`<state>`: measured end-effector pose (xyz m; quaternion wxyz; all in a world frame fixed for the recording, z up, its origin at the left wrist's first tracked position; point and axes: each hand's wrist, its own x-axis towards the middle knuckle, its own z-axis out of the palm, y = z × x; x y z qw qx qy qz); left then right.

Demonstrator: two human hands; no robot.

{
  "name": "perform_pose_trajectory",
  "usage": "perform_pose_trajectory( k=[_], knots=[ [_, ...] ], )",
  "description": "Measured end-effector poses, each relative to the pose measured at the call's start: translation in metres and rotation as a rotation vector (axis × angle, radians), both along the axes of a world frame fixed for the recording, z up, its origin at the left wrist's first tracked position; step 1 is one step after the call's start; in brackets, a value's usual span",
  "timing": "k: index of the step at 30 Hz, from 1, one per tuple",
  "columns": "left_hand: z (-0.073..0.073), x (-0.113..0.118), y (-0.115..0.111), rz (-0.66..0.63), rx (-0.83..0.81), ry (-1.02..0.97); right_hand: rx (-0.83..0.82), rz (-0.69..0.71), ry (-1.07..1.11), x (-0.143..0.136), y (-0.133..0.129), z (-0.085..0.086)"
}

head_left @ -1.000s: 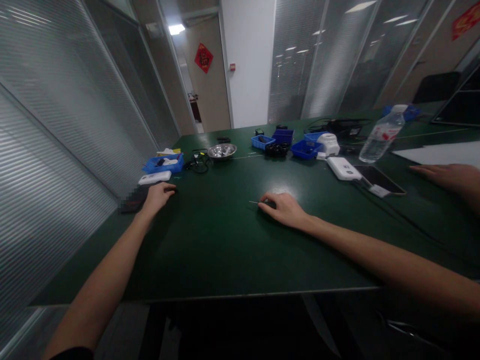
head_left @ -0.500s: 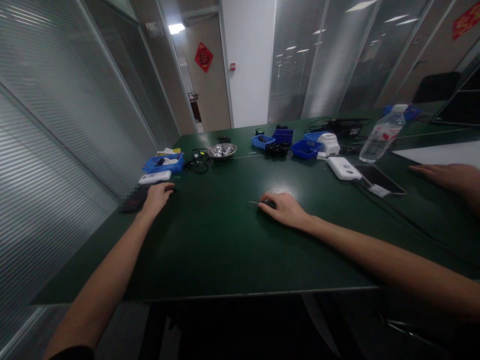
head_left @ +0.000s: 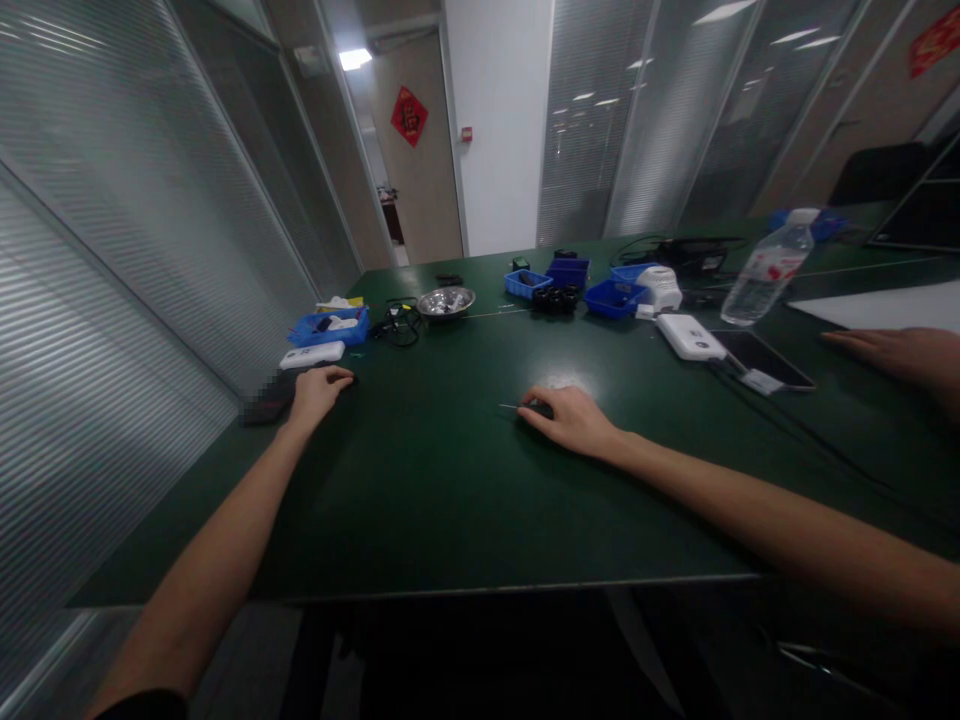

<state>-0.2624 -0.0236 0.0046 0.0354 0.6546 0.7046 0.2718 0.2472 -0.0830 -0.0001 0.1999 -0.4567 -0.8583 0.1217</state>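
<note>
Head view: the right hand (head_left: 566, 415), just right of the middle of the frame, is curled around a thin-shafted tool (head_left: 538, 409), its dark handle under the fingers and its bare metal shaft pointing left, low over the green table (head_left: 442, 490). If that curl slackened, the handle could slip or roll; an abrupt sweep leftward could scratch the tabletop, since the tip is uncovered.

Left of centre, the left hand (head_left: 319, 395) has bent fingers over a small dark object (head_left: 355, 379); whether they grip it or merely touch it I cannot tell. It is mostly covered, so a careless lift could drop or flick it away. Just beside that hand are a dark flat case (head_left: 270, 400) and a white device (head_left: 313, 355), easily nudged by the wrist or knuckles.

Farther up the frame, black cables (head_left: 400, 326) lie next to a metal bowl (head_left: 445, 315); a snagged loop could jog the bowl and spill its small contents. Toward the right edge, a co-worker's hand (head_left: 900, 352) is near a bottle (head_left: 763, 278), which a stray knock could topple onto a dark slab (head_left: 772, 362).
</note>
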Motion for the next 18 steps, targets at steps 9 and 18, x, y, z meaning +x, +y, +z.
perform_pose_trajectory(
  k=[9,18],
  knots=[
    [0.009,0.104,-0.023,-0.583,-0.105,-0.184,0.039,0.034,0.009,-0.001,0.002,-0.003],
    [-0.004,0.227,-0.063,-0.773,-0.22,-0.456,0.11,0.115,0.09,-0.001,-0.008,0.002]
  ],
)
